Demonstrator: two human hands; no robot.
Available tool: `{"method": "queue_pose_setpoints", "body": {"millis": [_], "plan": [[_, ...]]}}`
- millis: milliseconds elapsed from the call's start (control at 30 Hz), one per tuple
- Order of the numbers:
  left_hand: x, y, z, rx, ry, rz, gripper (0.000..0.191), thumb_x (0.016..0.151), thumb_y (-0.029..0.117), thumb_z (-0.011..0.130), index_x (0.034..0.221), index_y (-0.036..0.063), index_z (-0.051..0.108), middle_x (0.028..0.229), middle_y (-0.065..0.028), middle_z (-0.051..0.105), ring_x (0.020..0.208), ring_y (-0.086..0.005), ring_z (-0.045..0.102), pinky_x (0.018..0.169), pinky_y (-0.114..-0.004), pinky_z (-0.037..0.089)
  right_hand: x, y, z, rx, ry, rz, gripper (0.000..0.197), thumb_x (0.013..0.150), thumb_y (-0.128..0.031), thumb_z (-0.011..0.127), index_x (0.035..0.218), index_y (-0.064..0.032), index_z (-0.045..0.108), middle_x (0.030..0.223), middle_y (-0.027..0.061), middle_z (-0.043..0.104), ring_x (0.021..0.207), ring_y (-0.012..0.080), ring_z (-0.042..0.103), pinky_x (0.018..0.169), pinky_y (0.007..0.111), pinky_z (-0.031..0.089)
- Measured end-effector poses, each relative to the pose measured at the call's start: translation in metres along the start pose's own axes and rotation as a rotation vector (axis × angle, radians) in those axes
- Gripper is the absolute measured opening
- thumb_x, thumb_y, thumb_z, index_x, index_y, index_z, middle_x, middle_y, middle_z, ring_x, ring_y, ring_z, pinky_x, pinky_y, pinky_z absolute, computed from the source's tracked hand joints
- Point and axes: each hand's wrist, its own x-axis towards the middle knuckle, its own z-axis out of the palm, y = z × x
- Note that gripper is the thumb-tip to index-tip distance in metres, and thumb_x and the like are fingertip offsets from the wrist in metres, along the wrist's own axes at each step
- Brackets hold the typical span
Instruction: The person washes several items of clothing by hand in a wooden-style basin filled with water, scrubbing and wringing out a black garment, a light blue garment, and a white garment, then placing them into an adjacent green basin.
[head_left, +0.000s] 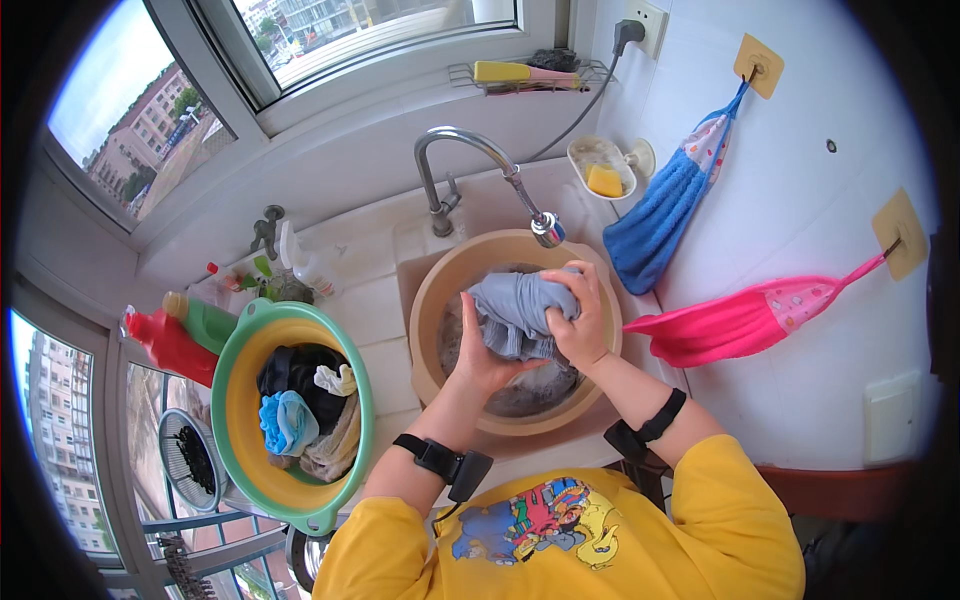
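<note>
A wet grey garment (517, 304) is bunched between my two hands above a beige plastic basin (424, 360). My left hand (484, 360) cups its lower left side, thumb up and fingers partly hidden beneath the cloth. From the right, my right hand (581, 319) grips the bundle with bent fingers. Murky, foamy water (532, 390) lies in the basin under the cloth. The basin sits in a sink, and the chrome faucet (480, 139) arches over its far rim; no water is seen running from the spout.
To the left stands a green-rimmed yellow basin (232, 427) with dark, blue, white and beige cloths inside. Beyond it are a red bottle (169, 345) and a green bottle (206, 322). A soap dish (600, 165) and blue (652, 217) and pink hand towels (727, 326) hang at the right wall.
</note>
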Motion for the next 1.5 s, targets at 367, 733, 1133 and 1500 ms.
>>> {"method": "queue_pose_setpoints", "body": {"millis": [367,733,1133,1500], "plan": [[0.006,0.039,0.012,0.439,0.116,-0.217,0.049,0.08,0.048,0.053,0.108,0.0076,0.056,0.102,-0.0102,0.061,0.088,-0.0241,0.061,0.079,-0.039,0.05,-0.032,-0.02,-0.007,-0.234,-0.678,-0.748,0.035,0.047,-0.022,0.068,0.081,-0.0236,0.062,0.097,0.0038,0.048,0.086,0.0275,0.043,0.077,0.04,0.037],[0.03,0.03,0.007,1.078,0.205,0.025,0.048,0.072,0.029,0.068,0.106,-0.0026,0.057,0.096,-0.0122,0.061,0.082,-0.0217,0.061,0.071,-0.035,0.05,-0.044,-0.016,0.014,-0.407,-0.888,-1.042,0.014,0.06,-0.025,0.058,0.073,-0.0199,0.06,0.087,-0.0012,0.051,0.076,0.0173,0.047,0.063,0.03,0.037],[0.048,-0.015,-0.016,1.888,0.275,0.351,0.04,0.065,0.024,0.07,0.101,0.0089,0.063,0.093,-0.0203,0.063,0.087,-0.0338,0.061,0.076,-0.041,0.049,-0.069,0.01,0.017,-0.615,-1.178,-1.239,0.011,0.074,-0.024,0.05,0.077,-0.0146,0.056,0.082,-0.0041,0.051,0.08,0.0145,0.049,0.075,0.031,0.037],[-0.039,0.078,0.009,0.347,0.433,0.524,0.032,0.087,0.025,0.055,0.113,0.0066,0.053,0.107,-0.0085,0.059,0.096,-0.0229,0.059,0.083,-0.037,0.048,0.022,-0.014,0.025,0.015,-0.468,-0.1,0.038,0.069,0.005,0.054,0.106,-0.0041,0.049,0.103,0.0128,0.046,0.101,0.0262,0.047,0.089,0.032,0.037]]}}
